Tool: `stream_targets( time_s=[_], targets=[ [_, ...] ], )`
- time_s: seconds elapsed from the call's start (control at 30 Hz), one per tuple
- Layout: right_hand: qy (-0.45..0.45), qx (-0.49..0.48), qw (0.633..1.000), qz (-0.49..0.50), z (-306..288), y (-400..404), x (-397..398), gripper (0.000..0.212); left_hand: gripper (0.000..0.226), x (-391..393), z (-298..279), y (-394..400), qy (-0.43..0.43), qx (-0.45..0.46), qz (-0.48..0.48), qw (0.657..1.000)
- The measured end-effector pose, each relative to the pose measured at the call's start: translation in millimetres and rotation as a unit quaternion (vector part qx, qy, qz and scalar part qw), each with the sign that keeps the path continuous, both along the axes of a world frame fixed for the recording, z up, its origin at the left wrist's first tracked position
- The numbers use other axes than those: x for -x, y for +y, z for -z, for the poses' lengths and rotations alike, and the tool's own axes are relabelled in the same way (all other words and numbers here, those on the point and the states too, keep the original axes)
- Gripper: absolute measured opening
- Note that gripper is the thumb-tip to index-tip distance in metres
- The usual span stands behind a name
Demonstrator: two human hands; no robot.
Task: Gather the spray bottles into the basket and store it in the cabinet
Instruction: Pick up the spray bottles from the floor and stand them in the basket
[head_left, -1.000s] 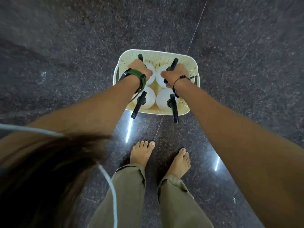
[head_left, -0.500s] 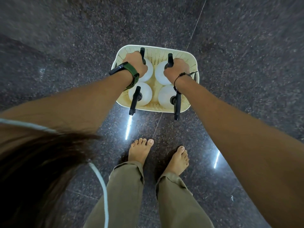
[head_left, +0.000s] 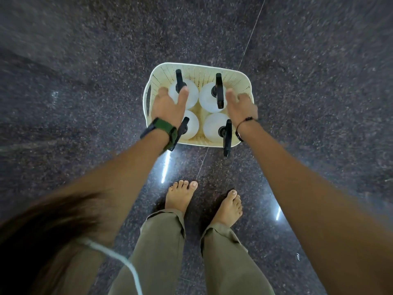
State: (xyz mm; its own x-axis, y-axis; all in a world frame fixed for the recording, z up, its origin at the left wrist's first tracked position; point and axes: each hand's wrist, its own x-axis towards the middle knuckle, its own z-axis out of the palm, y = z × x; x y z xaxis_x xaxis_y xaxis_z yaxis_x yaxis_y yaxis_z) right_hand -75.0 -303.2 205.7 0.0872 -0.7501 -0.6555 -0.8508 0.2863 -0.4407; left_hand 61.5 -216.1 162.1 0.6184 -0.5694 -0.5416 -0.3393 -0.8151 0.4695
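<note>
A cream perforated basket (head_left: 200,70) stands on the dark floor in front of my feet. Several white spray bottles with black trigger heads stand upright inside it, such as the far right bottle (head_left: 209,99) and the near right bottle (head_left: 213,128). My left hand (head_left: 168,105), with a green watch on the wrist, hovers over the basket's left side with fingers spread. My right hand (head_left: 241,106), with a dark bead bracelet, hovers over the right side, also spread. Neither hand holds anything. The near left bottle (head_left: 191,124) is partly hidden by my left wrist.
The polished dark granite floor (head_left: 85,81) stretches all around, with a thin tile seam (head_left: 251,37) running past the basket. My bare feet (head_left: 180,195) and olive trousers are just below the basket. No cabinet is in view.
Both hands were closed on the far bottles' trigger heads; they have let go, opened and drawn back toward me. The far bottles now stand free in the basket.
</note>
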Motion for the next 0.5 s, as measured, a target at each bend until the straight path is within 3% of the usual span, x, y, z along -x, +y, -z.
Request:
stream_targets(
  time_s=[0.07, 0.13, 0.2, 0.3, 0.33, 0.37, 0.43, 0.5],
  targets=[
    [0.025, -0.021, 0.999, -0.016, 3, 14, 12, 0.055, 0.061, 30, 63, 100, 0.106, -0.067, -0.019, 0.992],
    [0.048, -0.058, 0.996, -0.051, 6, 27, 18, 0.052, 0.059, 74, 145, 185, 0.081, -0.067, 0.076, 0.992],
    [0.070, -0.083, 0.990, -0.093, 12, 37, 19, 0.037, 0.053, 95, 180, 229, 0.131, -0.054, 0.119, 0.983],
    [0.089, -0.082, 0.987, -0.108, 18, 42, 13, 0.024, 0.031, 40, 89, 120, 0.134, -0.077, 0.049, 0.987],
    [0.092, -0.081, 0.986, -0.115, 19, 41, 12, 0.014, 0.027, 29, 48, 70, 0.081, -0.089, 0.043, 0.992],
    [0.096, -0.078, 0.985, -0.123, 19, 41, 11, 0.017, 0.029, 26, 19, 33, 0.014, -0.094, 0.114, 0.989],
    [0.108, -0.070, 0.981, -0.143, 19, 40, 9, 0.029, 0.031, 35, -13, 18, -0.023, -0.156, 0.140, 0.977],
    [0.112, -0.059, 0.978, -0.165, 17, 40, 8, 0.026, 0.031, 35, -35, 13, -0.048, -0.160, 0.130, 0.977]
  ],
)
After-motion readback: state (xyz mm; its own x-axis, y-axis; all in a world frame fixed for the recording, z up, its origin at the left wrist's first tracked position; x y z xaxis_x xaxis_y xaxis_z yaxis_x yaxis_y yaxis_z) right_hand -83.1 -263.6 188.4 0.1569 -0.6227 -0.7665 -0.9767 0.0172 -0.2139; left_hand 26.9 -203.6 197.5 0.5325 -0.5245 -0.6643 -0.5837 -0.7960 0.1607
